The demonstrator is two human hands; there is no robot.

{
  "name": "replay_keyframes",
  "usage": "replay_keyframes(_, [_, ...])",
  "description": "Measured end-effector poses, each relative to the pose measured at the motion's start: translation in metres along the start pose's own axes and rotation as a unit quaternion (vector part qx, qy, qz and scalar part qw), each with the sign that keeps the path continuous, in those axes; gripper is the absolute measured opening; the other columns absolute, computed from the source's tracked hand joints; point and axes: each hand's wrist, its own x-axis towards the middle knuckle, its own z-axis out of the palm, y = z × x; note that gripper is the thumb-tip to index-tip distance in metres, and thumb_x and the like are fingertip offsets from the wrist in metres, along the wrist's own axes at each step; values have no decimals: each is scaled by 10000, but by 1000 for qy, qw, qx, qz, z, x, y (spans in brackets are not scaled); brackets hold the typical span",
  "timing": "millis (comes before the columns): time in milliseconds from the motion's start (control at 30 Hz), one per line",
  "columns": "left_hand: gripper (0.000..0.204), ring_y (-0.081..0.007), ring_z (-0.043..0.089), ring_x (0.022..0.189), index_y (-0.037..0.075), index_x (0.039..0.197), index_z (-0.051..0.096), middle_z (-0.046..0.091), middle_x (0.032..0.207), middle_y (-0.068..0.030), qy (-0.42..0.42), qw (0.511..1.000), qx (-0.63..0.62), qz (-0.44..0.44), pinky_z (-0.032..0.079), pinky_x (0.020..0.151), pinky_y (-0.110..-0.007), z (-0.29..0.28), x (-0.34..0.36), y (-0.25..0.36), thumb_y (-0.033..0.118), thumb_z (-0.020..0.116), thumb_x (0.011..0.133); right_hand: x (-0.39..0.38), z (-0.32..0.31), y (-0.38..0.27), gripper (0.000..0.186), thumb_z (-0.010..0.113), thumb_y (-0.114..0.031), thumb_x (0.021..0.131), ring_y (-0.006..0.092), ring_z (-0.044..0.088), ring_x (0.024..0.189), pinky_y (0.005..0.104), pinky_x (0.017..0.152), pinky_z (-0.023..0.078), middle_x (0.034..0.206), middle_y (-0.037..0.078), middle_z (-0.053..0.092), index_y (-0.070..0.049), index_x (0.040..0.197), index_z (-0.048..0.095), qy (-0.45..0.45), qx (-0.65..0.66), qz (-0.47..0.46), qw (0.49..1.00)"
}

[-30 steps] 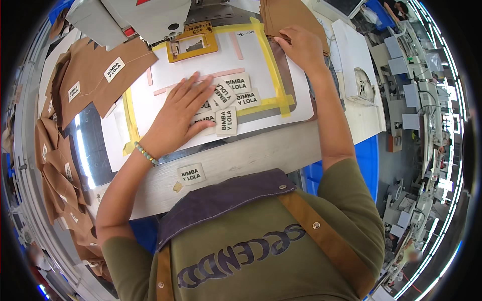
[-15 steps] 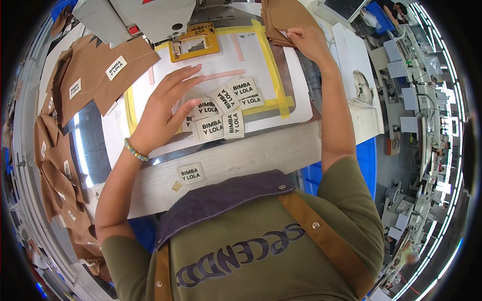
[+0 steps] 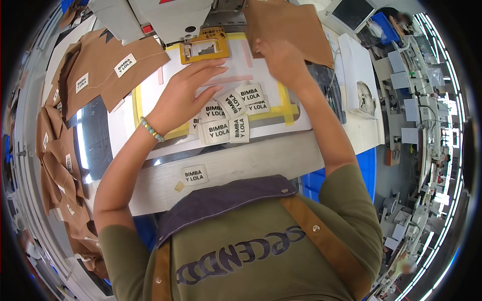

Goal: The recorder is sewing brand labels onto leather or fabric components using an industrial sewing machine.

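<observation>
My left hand (image 3: 186,95) hovers over the white sheet with its fingers stretched out and nothing in them. It is between a yellow frame (image 3: 224,49) under the sewing machine's head and a cluster of white labels (image 3: 218,130) with dark lettering. My right hand (image 3: 285,61) pinches the near edge of a brown fabric piece (image 3: 286,22) at the upper right; its fingertips are partly hidden. Pink strips (image 3: 230,80) and yellow tape (image 3: 289,108) mark the white sheet (image 3: 281,128).
The white sewing machine head (image 3: 175,17) stands at the back. Brown pieces with sewn labels (image 3: 100,75) lie at the left and hang down the table's side. One loose label (image 3: 194,174) sits near the front edge. A white box (image 3: 356,80) is at the right.
My right hand has drawn a brown piece leftward and nearer, toward the yellow frame. My left hand has shifted slightly right, its fingers still stretched out.
</observation>
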Motion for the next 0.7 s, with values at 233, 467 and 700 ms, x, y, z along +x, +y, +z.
replay_keyframes(233, [476,-361,697,1193,77,1398,679,699,1388,-133,4,999,45,17,602,974,-422,23,31,-14,34,750,929,3,3,-54,298,697,-104,904,260,754,973,391,801,609,1125,51,783,-112,1200,734,97,129,-141,977])
replay_keyframes(467, [265,-352,707,989,47,1146,704,724,1049,-122,-31,986,153,55,600,858,-443,30,39,-29,-4,709,886,3,-15,-39,174,726,-171,937,235,742,1007,381,806,613,1134,13,767,-117,1099,761,108,145,-124,976])
replay_keyframes(700, [227,-333,708,963,46,1087,723,717,1018,-115,1,988,137,72,605,829,-437,27,34,-36,-18,698,871,38,-1,86,240,776,-136,904,347,688,1230,472,1010,577,1372,102,728,-97,1140,793,165,-127,37,977])
